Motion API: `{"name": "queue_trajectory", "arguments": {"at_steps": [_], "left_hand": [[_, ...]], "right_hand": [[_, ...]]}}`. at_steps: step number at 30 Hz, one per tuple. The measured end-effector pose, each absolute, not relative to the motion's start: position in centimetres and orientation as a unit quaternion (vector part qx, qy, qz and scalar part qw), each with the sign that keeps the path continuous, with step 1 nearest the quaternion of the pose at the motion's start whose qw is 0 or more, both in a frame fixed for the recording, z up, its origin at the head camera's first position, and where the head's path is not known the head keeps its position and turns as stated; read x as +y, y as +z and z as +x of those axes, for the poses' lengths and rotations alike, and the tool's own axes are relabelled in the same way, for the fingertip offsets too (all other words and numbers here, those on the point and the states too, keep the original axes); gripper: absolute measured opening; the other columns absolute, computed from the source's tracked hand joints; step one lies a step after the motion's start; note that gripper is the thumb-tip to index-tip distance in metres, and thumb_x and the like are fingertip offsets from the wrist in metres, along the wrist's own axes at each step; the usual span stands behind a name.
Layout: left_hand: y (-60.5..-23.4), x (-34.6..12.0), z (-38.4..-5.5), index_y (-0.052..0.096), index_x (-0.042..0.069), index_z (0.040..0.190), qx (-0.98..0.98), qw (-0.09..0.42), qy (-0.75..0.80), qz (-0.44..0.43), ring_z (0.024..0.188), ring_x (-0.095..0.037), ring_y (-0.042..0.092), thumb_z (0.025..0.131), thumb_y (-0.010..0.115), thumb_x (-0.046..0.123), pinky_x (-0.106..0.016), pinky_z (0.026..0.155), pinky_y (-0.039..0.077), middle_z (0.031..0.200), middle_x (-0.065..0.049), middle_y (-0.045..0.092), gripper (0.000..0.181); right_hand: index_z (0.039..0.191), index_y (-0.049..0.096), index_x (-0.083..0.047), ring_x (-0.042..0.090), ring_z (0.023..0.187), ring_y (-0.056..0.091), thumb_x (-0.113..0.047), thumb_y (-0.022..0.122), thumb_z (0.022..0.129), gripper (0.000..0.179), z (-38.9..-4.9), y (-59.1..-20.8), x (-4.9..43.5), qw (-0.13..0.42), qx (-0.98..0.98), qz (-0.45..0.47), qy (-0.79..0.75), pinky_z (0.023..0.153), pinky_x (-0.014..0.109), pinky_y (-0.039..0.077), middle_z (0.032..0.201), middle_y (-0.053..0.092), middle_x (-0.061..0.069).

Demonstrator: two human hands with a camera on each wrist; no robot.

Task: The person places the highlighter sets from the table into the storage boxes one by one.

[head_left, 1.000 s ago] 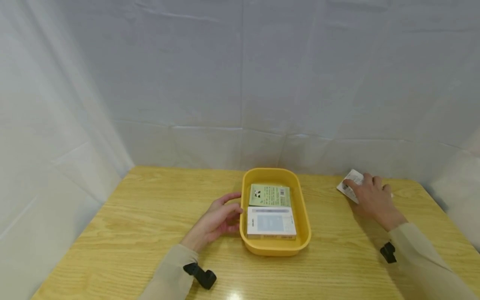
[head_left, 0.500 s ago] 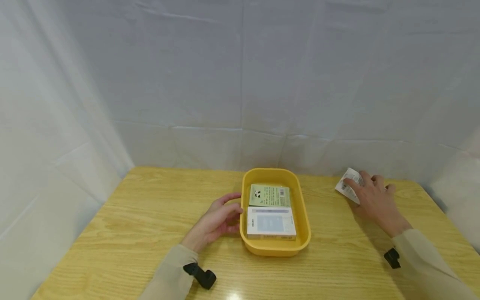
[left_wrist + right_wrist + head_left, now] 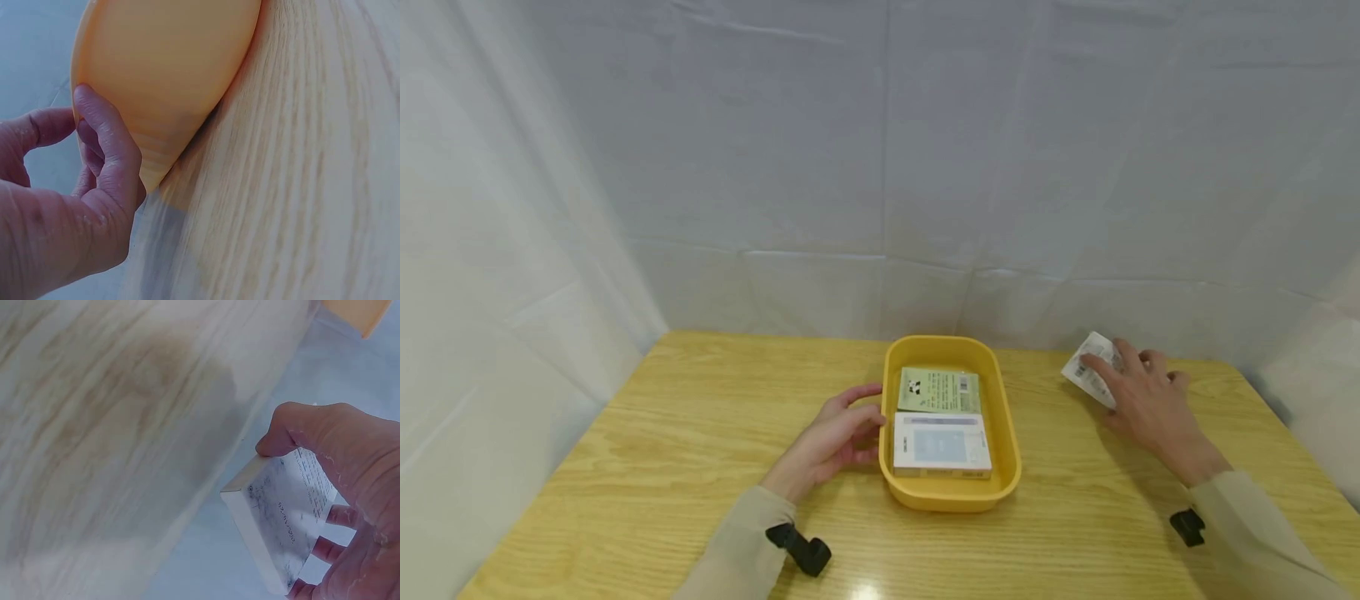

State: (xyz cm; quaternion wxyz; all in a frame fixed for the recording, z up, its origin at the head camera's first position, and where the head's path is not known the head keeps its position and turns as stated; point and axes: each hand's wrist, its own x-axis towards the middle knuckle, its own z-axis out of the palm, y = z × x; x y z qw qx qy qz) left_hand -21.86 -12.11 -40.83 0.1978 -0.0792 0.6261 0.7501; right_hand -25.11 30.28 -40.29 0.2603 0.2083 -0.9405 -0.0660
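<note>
In the head view my left hand (image 3: pixel 831 437) is at the left side of a yellow plastic tray (image 3: pixel 1011 450), its thumb and fingertips touching the outer wall by the rim. That tray wall (image 3: pixel 169 56) shows up close in the left wrist view. A green packet (image 3: pixel 938 390) with a panda picture and a white box (image 3: pixel 942 444) lie inside the tray. Off to the right, my right hand (image 3: pixel 1150 408) holds a small white printed box (image 3: pixel 1093 371) between thumb and fingers. Seen from the right wrist, that box is tilted, with the thumb on one edge and fingers at the opposite edge.
The wooden table (image 3: pixel 700 400) carries the tray near its back edge. A pale hanging sheet (image 3: pixel 880 167) rises right behind the table and along both sides. Black camera mounts (image 3: pixel 801 550) sit at the wrists.
My right hand has tilted the small white box and shifted it slightly left. My left hand, the tray and its contents show no visible movement.
</note>
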Motion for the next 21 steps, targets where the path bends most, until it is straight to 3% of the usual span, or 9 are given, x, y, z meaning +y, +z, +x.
{"name": "queue_trajectory", "arguments": {"at_steps": [10, 21], "left_hand": [[-40.8, -12.1, -21.9, 0.047, 0.013, 0.146, 0.628, 0.197, 0.749, -0.074, 0.088, -0.016, 0.063, 0.090, 0.062, 0.010, -0.028, 0.065, 0.055, 0.120, -0.013, 0.068, 0.058], [-40.8, -12.2, -21.8, 0.046, 0.012, 0.147, 0.631, 0.202, 0.747, -0.066, 0.087, -0.015, 0.063, 0.090, 0.062, 0.010, -0.027, 0.065, 0.055, 0.122, -0.013, 0.067, 0.059]], "right_hand": [[0.136, 0.055, -0.020, 0.056, 0.102, 0.054, -0.017, 0.096, 0.059, 0.086, -24.6, -39.5, 28.9, 0.281, -0.932, 0.225, -0.051, 0.053, 0.065, 0.044, 0.138, 0.048, 0.030], [0.138, 0.053, -0.021, 0.057, 0.107, 0.050, -0.011, 0.092, 0.064, 0.084, -23.7, -38.9, 27.1, 0.269, -0.936, 0.225, -0.009, 0.065, 0.073, 0.046, 0.144, 0.043, 0.030]]}}
